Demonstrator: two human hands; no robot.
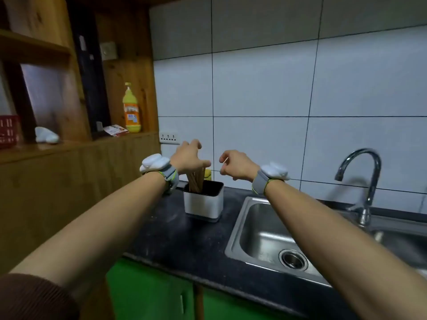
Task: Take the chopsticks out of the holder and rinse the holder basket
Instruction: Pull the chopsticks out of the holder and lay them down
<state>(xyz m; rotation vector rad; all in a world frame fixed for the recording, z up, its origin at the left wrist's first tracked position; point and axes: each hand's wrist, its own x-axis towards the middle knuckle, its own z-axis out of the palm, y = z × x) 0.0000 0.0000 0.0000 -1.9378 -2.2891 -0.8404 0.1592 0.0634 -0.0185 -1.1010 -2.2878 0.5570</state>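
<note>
A white rectangular chopstick holder (203, 204) with a dark inner basket stands on the black counter, left of the sink. A bundle of brown wooden chopsticks (196, 182) stands upright in its left part. My left hand (188, 157) hovers right over the chopstick tops with fingers spread and thumb stretched right; the tops are hidden behind the palm. My right hand (235, 166) hangs in the air just right of the chopsticks, above the holder's right side, fingers loosely curled, and I see nothing clearly held. Both wrists carry white trackers.
A steel sink (261, 229) with a drain lies to the right, and a curved chrome tap (367, 181) stands behind it. A wooden shelf unit (76, 155) on the left holds a yellow-orange bottle (131, 109). A wall socket (168, 137) sits just behind my left hand. Green cabinet doors (147, 294) are below.
</note>
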